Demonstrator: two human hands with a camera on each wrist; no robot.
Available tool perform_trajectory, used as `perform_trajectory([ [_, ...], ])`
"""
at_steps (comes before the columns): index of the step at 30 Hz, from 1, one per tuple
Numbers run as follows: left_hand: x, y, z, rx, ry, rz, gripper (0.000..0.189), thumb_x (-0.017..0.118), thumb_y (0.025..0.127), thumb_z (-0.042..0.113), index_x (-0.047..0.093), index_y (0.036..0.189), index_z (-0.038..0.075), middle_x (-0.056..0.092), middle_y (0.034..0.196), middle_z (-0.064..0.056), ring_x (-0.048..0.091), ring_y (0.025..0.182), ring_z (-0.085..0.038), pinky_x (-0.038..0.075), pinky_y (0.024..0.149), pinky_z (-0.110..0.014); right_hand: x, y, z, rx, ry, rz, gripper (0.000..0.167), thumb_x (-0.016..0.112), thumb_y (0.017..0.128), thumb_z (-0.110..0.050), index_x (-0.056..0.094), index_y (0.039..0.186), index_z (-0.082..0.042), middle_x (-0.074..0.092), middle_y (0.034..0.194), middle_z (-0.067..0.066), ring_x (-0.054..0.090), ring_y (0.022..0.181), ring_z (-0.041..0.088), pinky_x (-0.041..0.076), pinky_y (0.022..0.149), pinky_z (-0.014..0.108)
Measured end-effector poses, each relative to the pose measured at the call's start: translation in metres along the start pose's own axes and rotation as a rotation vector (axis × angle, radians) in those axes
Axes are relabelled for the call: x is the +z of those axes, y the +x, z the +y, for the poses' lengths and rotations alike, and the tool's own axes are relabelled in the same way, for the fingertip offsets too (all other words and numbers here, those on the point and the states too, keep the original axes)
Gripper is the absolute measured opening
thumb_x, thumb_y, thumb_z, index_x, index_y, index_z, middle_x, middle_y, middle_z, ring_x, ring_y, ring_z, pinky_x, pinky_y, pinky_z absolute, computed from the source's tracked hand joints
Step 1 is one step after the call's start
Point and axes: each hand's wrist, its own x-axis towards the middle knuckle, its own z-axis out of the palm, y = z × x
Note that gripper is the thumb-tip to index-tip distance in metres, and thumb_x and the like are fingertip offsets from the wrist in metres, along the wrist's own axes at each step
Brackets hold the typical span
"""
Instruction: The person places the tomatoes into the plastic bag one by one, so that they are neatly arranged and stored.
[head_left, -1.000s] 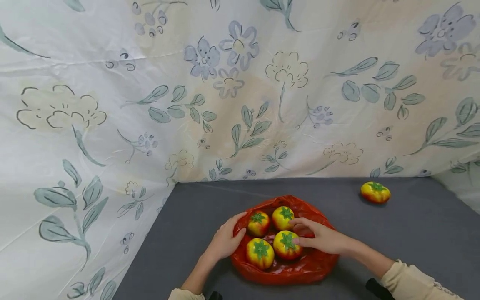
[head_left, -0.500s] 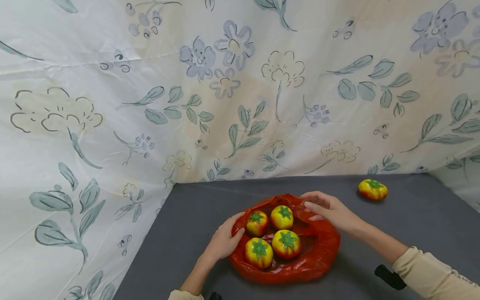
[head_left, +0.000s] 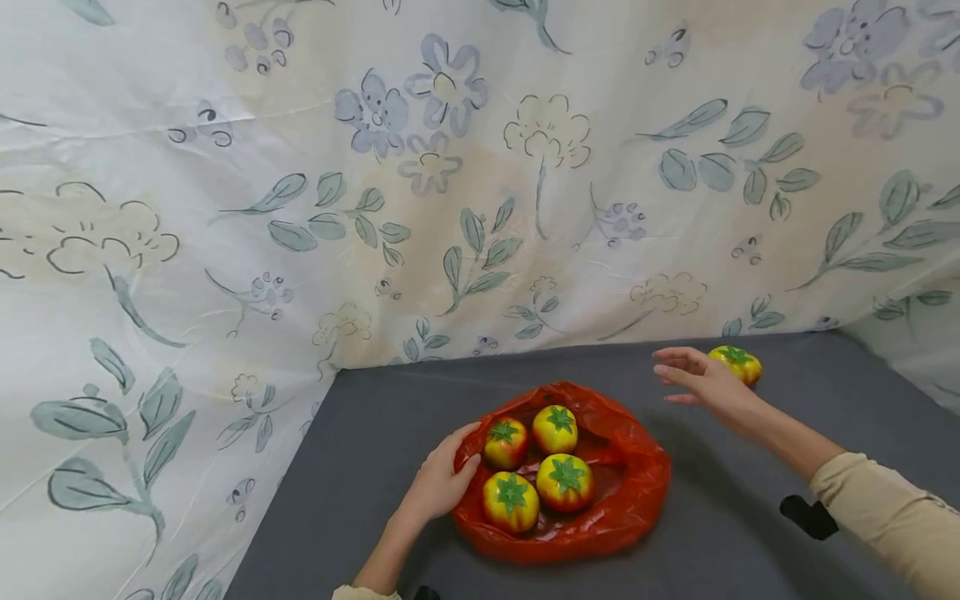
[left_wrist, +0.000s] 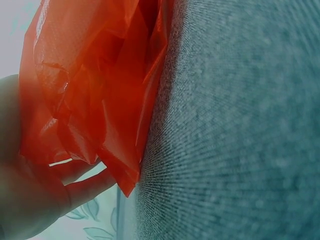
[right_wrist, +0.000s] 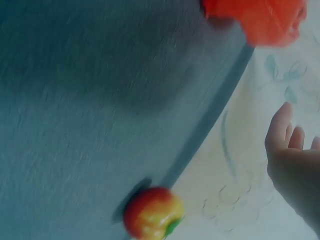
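A red plastic bag (head_left: 641,492) lies with its mouth spread wide on the dark grey table. Inside sit several yellow-and-red, tomato-like fruits (head_left: 565,482), each topped by a green star-shaped leaf. My left hand (head_left: 437,479) holds the bag's left rim, thumb inside; in the left wrist view its fingers show behind the red plastic (left_wrist: 95,100). Off to the right of the bag, my right hand (head_left: 708,385) hovers over the table with fingers loosely extended and nothing in them. Beyond it, partly covered by that hand, is one more such fruit (head_left: 741,363).
The table (head_left: 420,392) ends at the back against a floral cloth (head_left: 480,183), which also hangs along the left side. A dark strap end (head_left: 810,517) sticks out by the right sleeve.
My right hand has left the fruits in the bag, passed over its far right rim and moved right toward the lone fruit. My left hand stays on the rim. The head view has shifted slightly.
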Motion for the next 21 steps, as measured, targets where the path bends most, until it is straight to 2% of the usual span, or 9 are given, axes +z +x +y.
perform_trajectory([
  [3,-0.002,0.0,0.0,0.016,-0.003,0.006,0.046,0.057,0.096,0.016,0.045,0.141,0.01,0.049,0.137,-0.012,0.048,0.122,-0.033,0.043,0.094,-0.053,-0.016,0.004,0.002,0.017,0.05,0.005,0.063,0.053,0.098,-0.031,0.028,0.141,0.007,0.033,0.138,0.025,0.053,0.097,-0.005,0.051,0.087,0.036],
  [7,-0.001,-0.001,-0.001,0.012,-0.003,-0.001,0.047,0.056,0.096,0.016,0.045,0.141,0.01,0.049,0.137,-0.012,0.048,0.122,-0.032,0.043,0.094,-0.052,-0.032,0.007,0.008,0.043,0.005,0.053,0.069,0.052,0.098,-0.037,0.024,0.144,0.006,0.032,0.138,0.025,0.05,0.097,-0.002,0.052,0.084,0.031],
  [9,0.0,-0.001,-0.001,0.001,-0.003,-0.007,0.047,0.056,0.097,0.017,0.044,0.141,0.011,0.048,0.138,-0.012,0.048,0.122,-0.032,0.043,0.094,-0.052,-0.037,0.01,0.012,0.064,-0.026,0.091,0.072,0.052,0.097,-0.039,0.024,0.145,0.006,0.032,0.138,0.027,0.051,0.099,0.006,0.052,0.082,0.03],
  [12,0.002,-0.003,-0.002,-0.008,-0.003,-0.01,0.047,0.057,0.096,0.017,0.045,0.141,0.011,0.048,0.137,-0.011,0.048,0.122,-0.031,0.043,0.094,-0.051,-0.044,0.013,0.019,0.099,-0.067,0.155,0.076,0.052,0.096,-0.043,0.023,0.146,0.006,0.03,0.14,0.032,0.051,0.108,0.028,0.053,0.08,0.029],
  [15,0.003,-0.004,-0.003,-0.001,-0.004,-0.011,0.047,0.057,0.096,0.016,0.045,0.141,0.01,0.049,0.137,-0.012,0.048,0.122,-0.031,0.043,0.094,-0.051,-0.051,0.016,0.025,0.128,-0.096,0.228,0.079,0.053,0.094,-0.046,0.024,0.146,0.005,0.027,0.141,0.035,0.041,0.118,0.044,0.052,0.084,0.036],
  [16,0.004,-0.004,-0.003,0.0,-0.004,-0.013,0.047,0.057,0.096,0.016,0.045,0.141,0.01,0.049,0.137,-0.012,0.048,0.122,-0.031,0.043,0.094,-0.05,-0.054,0.017,0.027,0.15,-0.098,0.276,0.076,0.056,0.093,-0.046,0.029,0.145,0.002,0.032,0.139,0.033,0.043,0.117,0.043,0.052,0.083,0.038],
  [19,0.004,-0.003,-0.003,0.006,-0.009,-0.013,0.047,0.057,0.096,0.015,0.045,0.141,0.01,0.049,0.137,-0.012,0.049,0.122,-0.03,0.044,0.094,-0.05,-0.061,0.019,0.029,0.164,-0.12,0.347,0.075,0.057,0.093,-0.046,0.032,0.144,0.003,0.032,0.139,0.034,0.043,0.118,0.045,0.048,0.088,0.049],
  [21,0.003,-0.001,-0.003,0.007,-0.008,-0.007,0.047,0.057,0.096,0.015,0.045,0.141,0.01,0.049,0.137,-0.011,0.049,0.121,-0.03,0.044,0.093,-0.05,-0.066,0.021,0.028,0.181,-0.141,0.391,0.076,0.055,0.093,-0.048,0.031,0.144,0.004,0.031,0.14,0.035,0.044,0.117,0.046,0.046,0.089,0.052],
])
